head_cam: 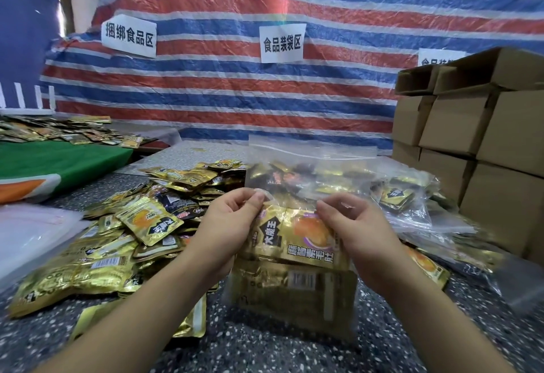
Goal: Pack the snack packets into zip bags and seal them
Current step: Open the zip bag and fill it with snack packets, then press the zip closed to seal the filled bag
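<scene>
A clear zip bag (294, 293) stuffed with gold snack packets (297, 240) stands upright on the speckled table (265, 349) in front of me. My left hand (232, 225) pinches the bag's top edge at its left side. My right hand (353, 228) pinches the same top edge at its right side. A large loose heap of gold snack packets (141, 225) spreads over the table to the left. Behind my hands an upright clear zip bag (312, 172) holds more packets.
Filled zip bags (412, 205) lie piled at the right, with stacked cardboard boxes (477, 143) behind them. Flat clear bags (32, 234) lie at the left edge. A green cloth (59, 163) and more packets (56, 131) sit far left. A striped tarpaulin (265, 93) hangs behind.
</scene>
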Demonstrator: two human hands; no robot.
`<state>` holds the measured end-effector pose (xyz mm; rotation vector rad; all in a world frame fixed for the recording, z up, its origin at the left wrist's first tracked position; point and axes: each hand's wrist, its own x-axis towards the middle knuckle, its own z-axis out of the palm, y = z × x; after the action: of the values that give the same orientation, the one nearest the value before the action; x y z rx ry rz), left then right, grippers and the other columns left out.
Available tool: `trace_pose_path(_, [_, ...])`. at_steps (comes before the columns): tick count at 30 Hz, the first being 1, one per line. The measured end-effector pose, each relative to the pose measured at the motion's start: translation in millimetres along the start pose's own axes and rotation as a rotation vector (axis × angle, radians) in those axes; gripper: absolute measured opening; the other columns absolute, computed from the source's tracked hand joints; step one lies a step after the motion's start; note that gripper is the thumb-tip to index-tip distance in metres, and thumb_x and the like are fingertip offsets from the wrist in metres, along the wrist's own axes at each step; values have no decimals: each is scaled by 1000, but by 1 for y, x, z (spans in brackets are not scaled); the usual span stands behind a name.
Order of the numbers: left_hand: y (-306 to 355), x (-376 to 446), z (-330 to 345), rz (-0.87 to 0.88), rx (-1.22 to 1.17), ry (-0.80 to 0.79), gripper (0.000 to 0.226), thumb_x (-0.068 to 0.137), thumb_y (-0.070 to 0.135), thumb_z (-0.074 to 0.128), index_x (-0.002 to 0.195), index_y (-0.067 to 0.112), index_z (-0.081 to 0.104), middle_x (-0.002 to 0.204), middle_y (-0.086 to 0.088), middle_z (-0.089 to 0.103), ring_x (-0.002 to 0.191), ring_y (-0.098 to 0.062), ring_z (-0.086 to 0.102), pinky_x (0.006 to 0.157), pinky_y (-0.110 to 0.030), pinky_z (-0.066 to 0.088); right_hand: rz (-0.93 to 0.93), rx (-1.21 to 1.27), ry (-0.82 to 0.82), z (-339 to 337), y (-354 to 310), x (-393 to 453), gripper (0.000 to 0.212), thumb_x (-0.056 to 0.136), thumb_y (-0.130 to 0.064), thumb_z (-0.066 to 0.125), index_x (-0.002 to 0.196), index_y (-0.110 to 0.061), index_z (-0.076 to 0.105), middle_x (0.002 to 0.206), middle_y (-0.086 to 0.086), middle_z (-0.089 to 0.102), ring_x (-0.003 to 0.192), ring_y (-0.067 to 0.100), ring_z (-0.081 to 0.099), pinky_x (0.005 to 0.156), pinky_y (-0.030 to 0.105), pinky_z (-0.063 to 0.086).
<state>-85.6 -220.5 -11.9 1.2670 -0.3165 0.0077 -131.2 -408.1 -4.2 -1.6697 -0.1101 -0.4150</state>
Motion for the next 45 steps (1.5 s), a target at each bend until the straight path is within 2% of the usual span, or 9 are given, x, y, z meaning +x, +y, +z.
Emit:
trace_pose_path(9, [0,-7,3,-1,199,-80,30,99,37,52,98,12,67,73,-14,68,63,-16,61,56,-28,49,115,67,120,1,-2,2,5,92,-14,68,93,-11,73,82,12,75,72,25,72,71,41,59])
trace_pose_path(13, [2,-8,2,61,179,-34,34,102,29,48,81,11,67,60,1,56,49,-9,50,44,-21,44,62,51,119,4,-6,-1,33,97,-28,61,68,-21,76,67,2,71,61,17,68,61,34,54])
trace_pose_path(17, [11,-10,2,94,108,-41,34,100,32,49,79,18,71,76,-3,73,54,-10,57,47,-21,48,60,132,71,5,-15,-5,47,100,-37,51,63,-20,75,69,7,73,58,17,69,51,29,53])
trace_pose_path(22, [22,-11,0,149,-53,-90,28,80,39,57,89,15,70,82,-9,75,64,-22,71,43,-25,50,4,218,16,4,-22,-6,46,91,-43,51,62,-16,74,72,12,72,63,19,68,55,28,55])
trace_pose_path(31, [35,-18,1,340,-16,-31,24,85,39,55,77,26,74,71,-8,71,53,-19,66,50,-25,52,-46,314,-4,-2,-41,-14,31,82,-38,57,77,-12,72,76,11,72,63,22,70,55,28,56])
trace_pose_path(36, [28,-21,4,377,51,-48,32,100,22,49,76,17,69,67,-4,67,48,-20,62,48,-25,49,-588,-495,408,-7,-71,-15,23,94,-31,66,115,-24,60,108,-10,65,98,6,62,85,15,46])
trace_pose_path(38, [24,-22,7,374,67,-80,28,100,22,50,80,9,65,67,-3,66,47,-18,60,48,-25,48,-779,-778,356,1,-90,-18,31,92,-37,61,118,-20,62,105,-11,62,96,3,57,83,9,42])
trace_pose_path(41, [18,-23,11,372,75,-144,29,93,31,52,83,6,62,66,-2,65,46,-16,58,46,-24,48,-615,-994,88,23,-109,-22,34,92,-53,49,108,-26,63,93,-13,64,86,7,60,73,30,51])
trace_pose_path(45, [13,-22,12,355,81,-163,40,99,34,42,77,7,61,60,-12,59,47,-20,54,44,-27,46,-298,-1177,-239,39,-107,-15,47,97,-57,46,79,-16,63,74,5,66,65,18,59,57,35,45])
